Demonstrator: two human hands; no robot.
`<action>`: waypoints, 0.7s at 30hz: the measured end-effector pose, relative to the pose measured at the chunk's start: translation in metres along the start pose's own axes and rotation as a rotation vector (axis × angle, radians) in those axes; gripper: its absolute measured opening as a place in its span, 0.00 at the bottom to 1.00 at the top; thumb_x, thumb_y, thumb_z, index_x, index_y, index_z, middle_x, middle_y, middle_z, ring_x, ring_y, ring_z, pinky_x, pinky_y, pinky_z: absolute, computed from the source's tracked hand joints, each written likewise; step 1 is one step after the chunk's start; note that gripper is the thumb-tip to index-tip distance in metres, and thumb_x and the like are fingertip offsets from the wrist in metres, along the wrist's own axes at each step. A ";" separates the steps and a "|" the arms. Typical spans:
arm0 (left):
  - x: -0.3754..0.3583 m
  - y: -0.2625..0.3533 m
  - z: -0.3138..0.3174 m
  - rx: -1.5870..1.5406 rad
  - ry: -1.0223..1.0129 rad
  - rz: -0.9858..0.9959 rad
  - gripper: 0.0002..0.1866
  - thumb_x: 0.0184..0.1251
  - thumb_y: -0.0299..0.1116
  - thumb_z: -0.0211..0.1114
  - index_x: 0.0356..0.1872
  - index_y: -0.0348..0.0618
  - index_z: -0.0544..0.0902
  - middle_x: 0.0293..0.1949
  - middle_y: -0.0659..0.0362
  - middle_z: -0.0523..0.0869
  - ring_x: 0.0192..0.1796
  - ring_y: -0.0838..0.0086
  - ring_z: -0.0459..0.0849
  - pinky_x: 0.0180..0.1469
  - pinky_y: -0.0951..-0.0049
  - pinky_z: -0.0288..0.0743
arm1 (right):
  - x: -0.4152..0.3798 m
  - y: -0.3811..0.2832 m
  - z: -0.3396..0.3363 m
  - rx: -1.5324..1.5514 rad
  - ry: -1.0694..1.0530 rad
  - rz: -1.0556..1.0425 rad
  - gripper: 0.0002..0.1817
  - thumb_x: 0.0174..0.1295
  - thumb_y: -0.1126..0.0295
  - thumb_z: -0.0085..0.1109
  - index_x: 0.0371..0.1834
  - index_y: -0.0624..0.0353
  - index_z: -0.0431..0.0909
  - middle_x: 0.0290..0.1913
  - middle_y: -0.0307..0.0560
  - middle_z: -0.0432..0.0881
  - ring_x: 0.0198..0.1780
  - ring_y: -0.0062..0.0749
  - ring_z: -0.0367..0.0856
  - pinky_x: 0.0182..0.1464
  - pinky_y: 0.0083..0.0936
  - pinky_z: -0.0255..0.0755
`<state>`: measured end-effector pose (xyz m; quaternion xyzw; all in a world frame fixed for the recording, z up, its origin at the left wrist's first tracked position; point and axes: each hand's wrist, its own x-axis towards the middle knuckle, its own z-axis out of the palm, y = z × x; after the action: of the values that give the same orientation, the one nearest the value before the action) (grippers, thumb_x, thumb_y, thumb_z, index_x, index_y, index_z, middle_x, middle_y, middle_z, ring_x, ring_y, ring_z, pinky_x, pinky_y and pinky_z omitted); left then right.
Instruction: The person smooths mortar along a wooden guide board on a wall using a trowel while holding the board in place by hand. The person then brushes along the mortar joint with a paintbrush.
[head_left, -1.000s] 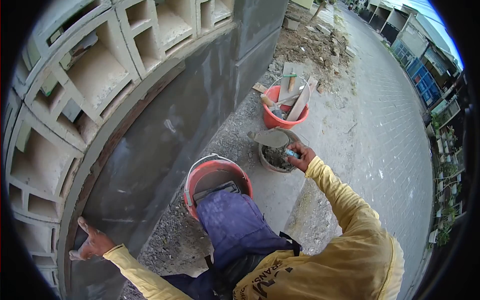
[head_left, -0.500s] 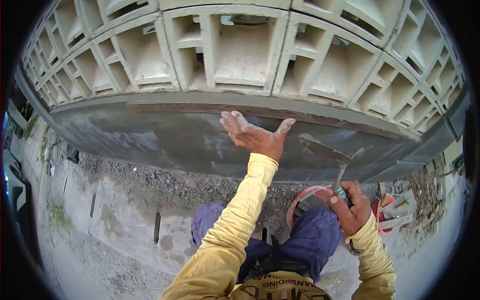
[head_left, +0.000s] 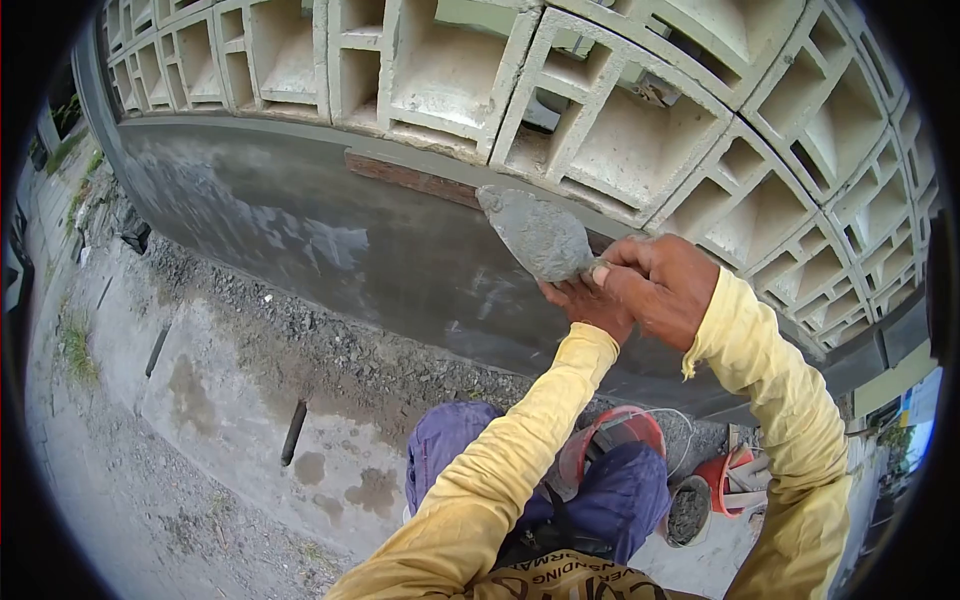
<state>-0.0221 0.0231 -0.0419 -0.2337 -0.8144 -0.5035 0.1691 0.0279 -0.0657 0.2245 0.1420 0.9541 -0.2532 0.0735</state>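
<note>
My right hand [head_left: 665, 285] is closed around the handle end of a pointed trowel [head_left: 540, 235], whose blade is coated with wet grey mortar. The blade is raised against the upper part of the smooth grey rendered wall [head_left: 400, 265], pointing up and left. Close beneath the trowel is my left hand [head_left: 592, 306], partly covered by the blade and the right hand; its fingers are mostly hidden. A reddish-brown wooden strip [head_left: 415, 180] lies along the wall's top, under the blocks, and the trowel covers part of it.
Pale openwork blocks [head_left: 450, 75] rise above the rendered band. Below, a red-rimmed bucket [head_left: 640, 428], a bucket of grey mortar [head_left: 688, 510] and a red container [head_left: 730, 480] with tools stand by my knees. Rubble [head_left: 320, 320] lines the wall's foot.
The view has swung to the right. My right hand has lifted the trowel from beside the knee up to the wall, and the left hand has come off the strip to beneath it.
</note>
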 end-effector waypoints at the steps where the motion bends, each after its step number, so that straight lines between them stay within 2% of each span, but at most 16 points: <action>1: -0.001 0.001 0.002 -0.008 0.003 -0.009 0.57 0.54 0.62 0.66 0.76 0.46 0.44 0.77 0.41 0.47 0.77 0.35 0.38 0.68 0.23 0.34 | 0.007 -0.002 -0.001 0.042 -0.022 0.031 0.17 0.69 0.60 0.52 0.41 0.65 0.80 0.22 0.41 0.78 0.23 0.21 0.75 0.28 0.24 0.70; 3: 0.002 0.007 -0.012 -0.051 0.025 -0.029 0.56 0.55 0.60 0.67 0.76 0.49 0.43 0.77 0.42 0.46 0.77 0.36 0.37 0.67 0.22 0.34 | 0.020 -0.005 -0.002 0.131 -0.063 0.088 0.17 0.69 0.59 0.52 0.40 0.64 0.80 0.22 0.39 0.79 0.22 0.18 0.74 0.26 0.21 0.70; 7: 0.008 0.019 -0.040 -0.149 0.144 -0.045 0.57 0.55 0.58 0.69 0.76 0.54 0.39 0.76 0.41 0.47 0.77 0.34 0.39 0.66 0.20 0.35 | 0.039 -0.014 -0.007 0.126 -0.102 0.102 0.18 0.70 0.59 0.51 0.38 0.64 0.80 0.21 0.39 0.79 0.19 0.19 0.75 0.23 0.20 0.71; 12: 0.009 0.020 -0.048 -0.165 0.244 0.037 0.63 0.50 0.66 0.71 0.76 0.48 0.41 0.77 0.40 0.45 0.77 0.31 0.43 0.66 0.21 0.37 | 0.059 -0.016 -0.015 0.011 -0.130 0.081 0.20 0.70 0.57 0.50 0.36 0.65 0.80 0.19 0.40 0.79 0.15 0.21 0.74 0.20 0.22 0.71; 16: 0.010 0.021 -0.048 -0.179 0.292 0.048 0.65 0.47 0.67 0.72 0.75 0.42 0.40 0.77 0.39 0.45 0.77 0.31 0.42 0.67 0.22 0.37 | 0.071 -0.015 -0.029 -0.142 -0.221 -0.033 0.21 0.71 0.55 0.48 0.31 0.62 0.81 0.19 0.41 0.81 0.18 0.24 0.78 0.27 0.25 0.76; 17: 0.011 0.022 -0.048 -0.178 0.309 0.055 0.65 0.48 0.66 0.72 0.74 0.42 0.40 0.76 0.38 0.46 0.76 0.31 0.43 0.67 0.22 0.37 | 0.069 -0.018 -0.028 -0.019 -0.211 0.093 0.22 0.71 0.54 0.49 0.31 0.62 0.81 0.18 0.40 0.80 0.16 0.23 0.76 0.24 0.25 0.74; 20: 0.008 0.020 -0.043 -0.178 0.290 0.059 0.63 0.49 0.65 0.73 0.74 0.41 0.42 0.75 0.38 0.49 0.76 0.32 0.46 0.67 0.22 0.37 | 0.062 -0.017 -0.031 -0.022 -0.229 0.090 0.21 0.70 0.53 0.51 0.32 0.62 0.82 0.18 0.39 0.79 0.14 0.22 0.74 0.21 0.24 0.72; 21: 0.007 0.017 -0.040 -0.177 0.273 0.058 0.63 0.49 0.65 0.73 0.73 0.40 0.43 0.75 0.37 0.49 0.75 0.32 0.47 0.67 0.22 0.37 | 0.059 -0.016 -0.034 0.000 -0.260 0.118 0.21 0.70 0.54 0.52 0.36 0.63 0.82 0.17 0.40 0.78 0.13 0.22 0.73 0.20 0.23 0.70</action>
<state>-0.0166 -0.0045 -0.0082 -0.2004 -0.7293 -0.5953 0.2712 -0.0349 -0.0477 0.2485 0.1640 0.9265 -0.2648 0.2110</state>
